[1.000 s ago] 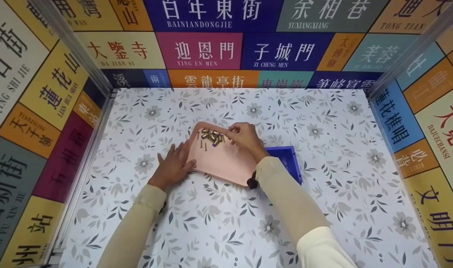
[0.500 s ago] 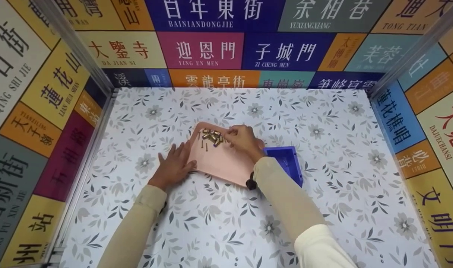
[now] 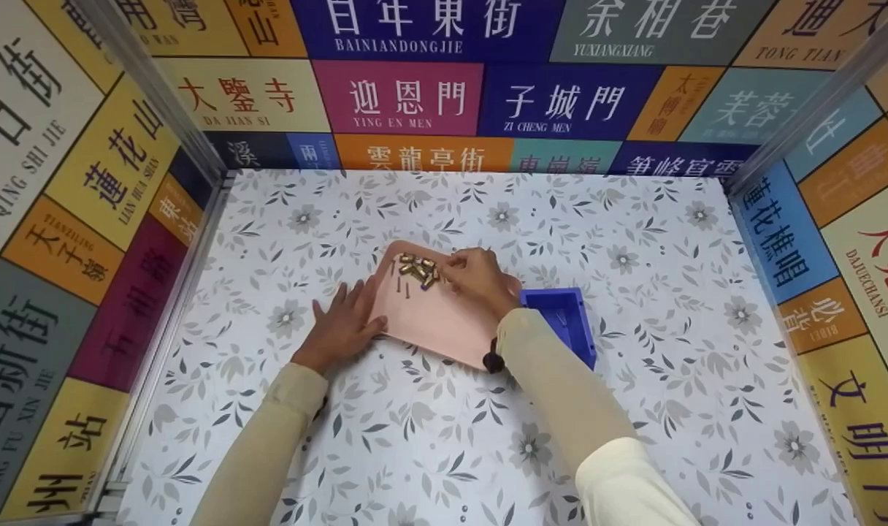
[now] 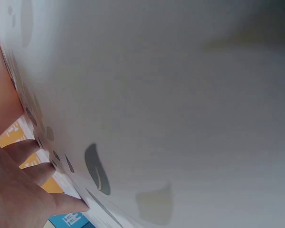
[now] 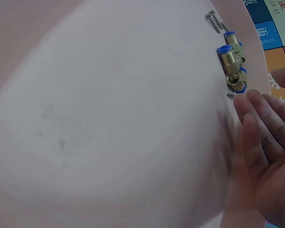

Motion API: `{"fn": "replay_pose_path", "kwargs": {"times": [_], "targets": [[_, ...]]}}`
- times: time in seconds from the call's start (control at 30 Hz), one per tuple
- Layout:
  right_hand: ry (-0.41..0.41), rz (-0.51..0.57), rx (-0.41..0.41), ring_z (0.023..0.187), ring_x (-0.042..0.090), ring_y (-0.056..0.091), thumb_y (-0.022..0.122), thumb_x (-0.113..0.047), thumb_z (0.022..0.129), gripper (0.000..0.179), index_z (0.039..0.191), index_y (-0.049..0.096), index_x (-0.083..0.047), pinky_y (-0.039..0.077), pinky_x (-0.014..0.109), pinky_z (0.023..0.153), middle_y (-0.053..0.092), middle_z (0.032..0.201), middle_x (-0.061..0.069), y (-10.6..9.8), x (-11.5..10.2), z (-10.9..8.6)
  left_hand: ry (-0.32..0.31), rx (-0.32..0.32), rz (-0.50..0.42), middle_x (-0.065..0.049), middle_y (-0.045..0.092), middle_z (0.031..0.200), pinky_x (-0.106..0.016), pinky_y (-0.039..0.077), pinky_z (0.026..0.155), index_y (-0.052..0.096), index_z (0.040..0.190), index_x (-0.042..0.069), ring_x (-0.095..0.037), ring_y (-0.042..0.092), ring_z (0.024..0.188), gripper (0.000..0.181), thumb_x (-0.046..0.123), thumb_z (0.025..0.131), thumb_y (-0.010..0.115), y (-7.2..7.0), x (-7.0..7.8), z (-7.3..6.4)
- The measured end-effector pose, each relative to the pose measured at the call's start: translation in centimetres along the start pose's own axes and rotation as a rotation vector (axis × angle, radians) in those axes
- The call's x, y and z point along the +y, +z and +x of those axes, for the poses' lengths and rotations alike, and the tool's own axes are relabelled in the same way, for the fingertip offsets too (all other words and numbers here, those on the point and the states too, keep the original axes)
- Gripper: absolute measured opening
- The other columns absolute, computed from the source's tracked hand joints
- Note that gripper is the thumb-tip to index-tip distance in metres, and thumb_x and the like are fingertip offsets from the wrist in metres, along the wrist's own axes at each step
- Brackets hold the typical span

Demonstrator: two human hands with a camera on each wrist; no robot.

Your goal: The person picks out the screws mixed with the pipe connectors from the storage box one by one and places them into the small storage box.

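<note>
A pink tray (image 3: 437, 321) lies slanted on the table with brass pneumatic fittings (image 3: 420, 269) heaped near its far left side; their blue collars show in the right wrist view. Several small screws (image 3: 402, 283) lie to the left of the heap. My left hand (image 3: 339, 321), fingers spread, rests against the tray's left edge. Over the tray, my right hand (image 3: 480, 276) has its fingertips just right of the fittings. In the right wrist view its thumb stands apart from the bent fingers (image 5: 261, 128), and a screw end (image 5: 231, 95) shows right at the fingertips.
A blue box (image 3: 579, 321) stands right of the tray, partly behind the right forearm, with a small screw-like piece (image 3: 561, 319) inside. The flowered tabletop (image 3: 415, 438) is bounded by sign-printed walls (image 3: 400, 98) at the back and both sides.
My right hand has shifted slightly closer to the fittings, fingers angled lower. The left hand stays against the tray. The head view has drifted a little.
</note>
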State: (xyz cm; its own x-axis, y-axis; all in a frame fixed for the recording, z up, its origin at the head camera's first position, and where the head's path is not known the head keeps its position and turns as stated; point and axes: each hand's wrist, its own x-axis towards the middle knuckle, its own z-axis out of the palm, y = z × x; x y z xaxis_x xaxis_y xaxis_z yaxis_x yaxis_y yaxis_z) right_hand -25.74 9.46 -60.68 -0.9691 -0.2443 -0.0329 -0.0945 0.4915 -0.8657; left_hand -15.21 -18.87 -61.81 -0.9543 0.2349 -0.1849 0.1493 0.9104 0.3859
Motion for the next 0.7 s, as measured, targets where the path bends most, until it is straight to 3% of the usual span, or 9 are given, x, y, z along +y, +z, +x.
{"fn": "replay_pose_path", "kwargs": {"times": [0.47, 0.7], "targets": [[-0.046, -0.077, -0.038, 0.052, 0.01, 0.055, 0.074, -0.021, 0.092, 0.017, 0.083, 0.08, -0.009, 0.04, 0.022, 0.049, 0.065, 0.058, 0.001, 0.45, 0.36, 0.08, -0.002, -0.014, 0.017, -0.011, 0.015, 0.172, -0.082, 0.003, 0.113, -0.001, 0.166, 0.03, -0.042, 0.008, 0.158, 0.079, 0.065, 0.103, 0.031, 0.02, -0.03, -0.14], [-0.005, -0.101, -0.016, 0.052, 0.01, 0.064, 0.075, -0.025, 0.092, 0.015, 0.086, 0.081, -0.012, 0.049, 0.023, 0.05, 0.07, 0.061, 0.0, 0.93, 0.69, 0.16, -0.002, -0.012, 0.007, -0.01, 0.016, 0.172, -0.082, 0.003, 0.114, 0.0, 0.166, 0.029, -0.041, 0.007, 0.159, 0.08, 0.066, 0.103, 0.032, 0.01, -0.15, -0.16]]}}
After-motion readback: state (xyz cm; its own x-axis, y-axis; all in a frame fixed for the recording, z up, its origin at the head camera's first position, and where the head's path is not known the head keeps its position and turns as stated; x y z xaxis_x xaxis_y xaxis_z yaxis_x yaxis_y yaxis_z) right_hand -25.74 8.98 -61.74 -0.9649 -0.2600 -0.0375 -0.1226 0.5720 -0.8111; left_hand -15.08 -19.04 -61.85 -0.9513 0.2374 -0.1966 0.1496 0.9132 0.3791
